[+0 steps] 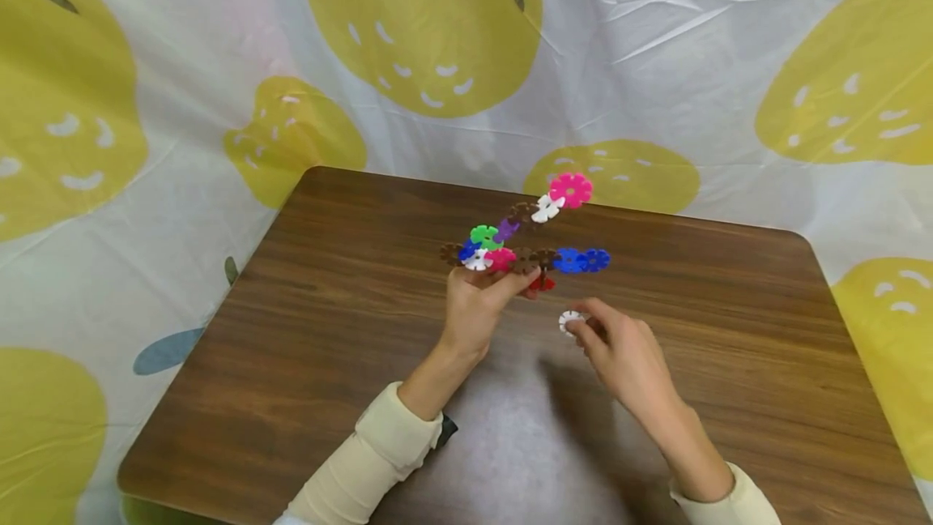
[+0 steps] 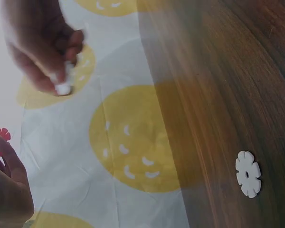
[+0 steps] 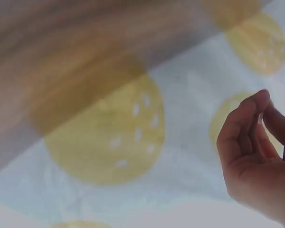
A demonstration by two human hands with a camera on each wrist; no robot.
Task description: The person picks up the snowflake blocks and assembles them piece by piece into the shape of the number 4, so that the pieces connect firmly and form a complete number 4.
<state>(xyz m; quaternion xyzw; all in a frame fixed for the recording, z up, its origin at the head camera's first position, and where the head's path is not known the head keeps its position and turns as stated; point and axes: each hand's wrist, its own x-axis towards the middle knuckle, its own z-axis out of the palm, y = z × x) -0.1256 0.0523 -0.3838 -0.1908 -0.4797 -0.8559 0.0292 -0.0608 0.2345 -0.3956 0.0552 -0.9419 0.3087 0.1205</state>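
Note:
My left hand (image 1: 470, 310) grips a chain-like build of interlocked plastic snowflake discs (image 1: 500, 258), raised over the table. One branch climbs to a pink disc (image 1: 571, 190) at its upper end; another runs right to a pair of blue discs (image 1: 596, 260). A red disc (image 1: 543, 284) sits low, beside the left fingers. To the right and nearer me, my right hand (image 1: 630, 355) pinches a loose white snowflake disc (image 1: 569, 322) between thumb and fingers, apart from the build. In the right wrist view, that hand (image 3: 256, 156) has its fingertips together, mostly covering the disc.
Another white snowflake disc (image 2: 248, 174) lies flat on the wooden table in the left wrist view. The brown table (image 1: 328, 298) has rounded corners. A white cloth with yellow fruit prints (image 1: 452, 136) hangs behind and beside it. Something dark (image 1: 446, 431) shows by the left cuff.

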